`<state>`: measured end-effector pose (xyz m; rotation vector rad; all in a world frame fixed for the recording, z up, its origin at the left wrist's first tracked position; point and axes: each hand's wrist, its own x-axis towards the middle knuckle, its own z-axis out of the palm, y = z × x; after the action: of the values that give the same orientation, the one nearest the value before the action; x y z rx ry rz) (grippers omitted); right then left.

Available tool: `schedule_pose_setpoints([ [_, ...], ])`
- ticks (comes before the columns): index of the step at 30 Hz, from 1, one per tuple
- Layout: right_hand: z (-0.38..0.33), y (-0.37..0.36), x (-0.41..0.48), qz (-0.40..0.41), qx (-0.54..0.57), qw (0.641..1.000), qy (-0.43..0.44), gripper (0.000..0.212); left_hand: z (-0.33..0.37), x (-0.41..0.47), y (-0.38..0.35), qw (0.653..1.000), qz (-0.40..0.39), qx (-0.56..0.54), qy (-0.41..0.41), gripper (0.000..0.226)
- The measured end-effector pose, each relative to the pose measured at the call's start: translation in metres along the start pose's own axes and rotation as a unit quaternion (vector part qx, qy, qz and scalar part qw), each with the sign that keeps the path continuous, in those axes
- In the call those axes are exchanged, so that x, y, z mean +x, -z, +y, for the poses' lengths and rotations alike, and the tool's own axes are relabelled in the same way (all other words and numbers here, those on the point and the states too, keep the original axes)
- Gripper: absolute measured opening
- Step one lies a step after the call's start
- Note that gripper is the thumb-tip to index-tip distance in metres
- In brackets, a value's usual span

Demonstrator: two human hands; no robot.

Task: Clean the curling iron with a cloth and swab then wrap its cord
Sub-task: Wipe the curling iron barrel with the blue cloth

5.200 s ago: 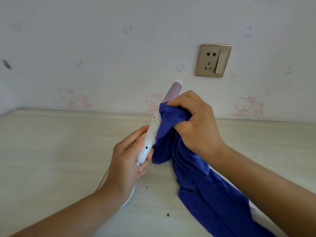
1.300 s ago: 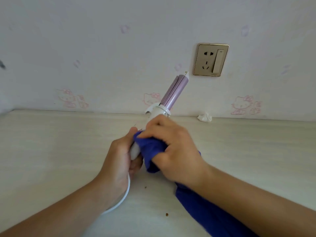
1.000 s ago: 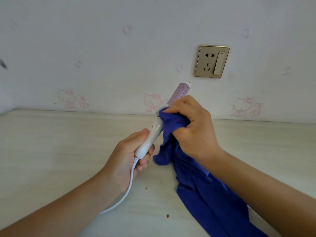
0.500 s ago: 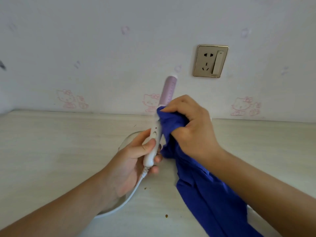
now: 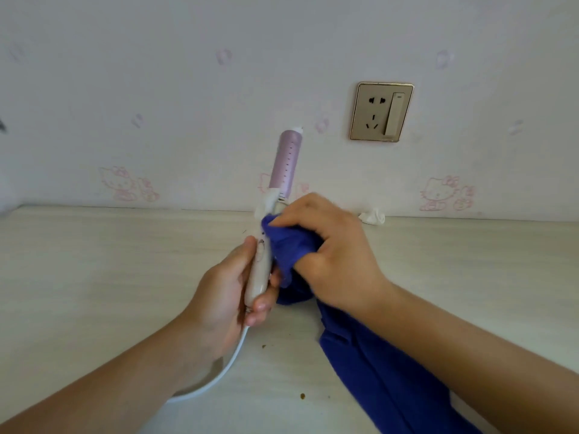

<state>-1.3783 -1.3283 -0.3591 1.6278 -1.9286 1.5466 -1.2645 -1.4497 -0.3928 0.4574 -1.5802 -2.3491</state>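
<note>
A person's two hands work above a pale wood-grain worktop [image 5: 94, 277] set against a wall. The left hand [image 5: 225, 292] is closed around the lower end of the white handle of a curling iron [image 5: 283, 170], holding it nearly upright with its pink barrel pointing toward the wall. The right hand [image 5: 329, 255] is closed on a bunched blue cloth [image 5: 288, 245], pressing it against the handle just below the barrel, wrist bent in from the right. The rest of the cloth trails down across the worktop toward the lower right.

The white cord [image 5: 225, 368] loops from the handle's base under the left forearm; a hard downward wipe could likely tug it or twist the iron out of the grip. The cloth may also rub the handle's button, though blur makes that contact unclear. A small white wad [image 5: 372, 216], possibly tissue, lies by the wall, and brown crumbs [image 5: 302, 395] dot the worktop.
</note>
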Motion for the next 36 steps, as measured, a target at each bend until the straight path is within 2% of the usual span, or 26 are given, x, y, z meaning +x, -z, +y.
schedule_pose_setpoints([
  [2,-0.006,-0.012,-0.01,-0.072,-0.009,0.997,0.036,0.043,-0.001,0.0,-0.001,1.0,0.03,-0.004,-0.009,0.048],
  [4,-0.005,-0.011,-0.008,-0.101,-0.014,0.994,0.044,0.045,-0.001,0.0,-0.001,0.999,0.039,-0.015,-0.021,0.037],
  [7,-0.002,0.002,0.003,-0.02,0.007,1.0,-0.011,0.041,-0.002,0.002,-0.001,0.999,0.017,-0.042,-0.022,0.049],
  [10,-0.002,0.006,0.006,0.019,0.03,0.998,-0.047,0.037,-0.001,0.003,-0.004,0.997,0.005,-0.069,-0.019,0.039],
  [12,-0.007,-0.002,-0.001,-0.025,0.033,0.999,-0.013,0.029,0.002,0.003,-0.003,0.993,0.003,-0.12,-0.009,0.038],
  [14,-0.012,-0.013,-0.014,-0.124,0.034,0.991,0.033,0.032,0.006,0.002,0.001,0.988,0.023,-0.153,0.026,0.036],
  [16,-0.017,-0.023,-0.024,-0.222,0.032,0.973,0.046,0.036,0.01,0.0,0.006,0.989,0.049,-0.127,0.054,0.035],
  [17,-0.018,-0.026,-0.026,-0.232,0.029,0.971,0.049,0.036,0.011,-0.001,0.007,0.99,0.058,-0.118,0.055,0.035],
  [18,-0.018,-0.027,-0.026,-0.213,0.028,0.975,0.05,0.036,0.011,-0.001,0.006,0.991,0.06,-0.113,0.048,0.037],
  [20,-0.014,-0.023,-0.02,-0.123,0.021,0.991,0.04,0.036,0.009,-0.002,0.0,0.992,0.063,-0.106,0.014,0.045],
  [22,-0.007,-0.011,-0.007,-0.017,0.01,1.0,0.006,0.038,0.005,-0.002,-0.004,0.995,0.058,-0.078,-0.021,0.038],
  [24,0.001,0.003,0.004,0.055,-0.005,0.998,-0.035,0.042,0.003,-0.003,-0.007,0.997,0.055,-0.041,-0.025,0.029],
  [26,0.002,0.004,0.005,0.065,-0.005,0.997,-0.044,0.041,0.004,-0.003,-0.009,0.998,0.051,-0.038,-0.024,0.025],
  [30,-0.008,-0.021,-0.017,-0.046,0.014,0.999,0.012,0.039,0.007,-0.002,-0.011,0.997,0.035,-0.065,-0.015,0.016],
  [31,-0.006,-0.021,-0.016,-0.048,0.018,0.999,0.015,0.04,0.006,-0.002,-0.01,0.998,0.041,-0.05,-0.024,0.018],
  [34,0.004,-0.004,-0.001,0.028,0.02,0.999,0.011,0.04,0.002,-0.003,-0.008,0.996,0.073,0.009,-0.055,0.031],
  [36,0.007,0.008,0.008,0.066,0.009,0.998,-0.003,0.043,0.002,-0.004,-0.008,0.995,0.075,0.017,-0.059,0.027],
])
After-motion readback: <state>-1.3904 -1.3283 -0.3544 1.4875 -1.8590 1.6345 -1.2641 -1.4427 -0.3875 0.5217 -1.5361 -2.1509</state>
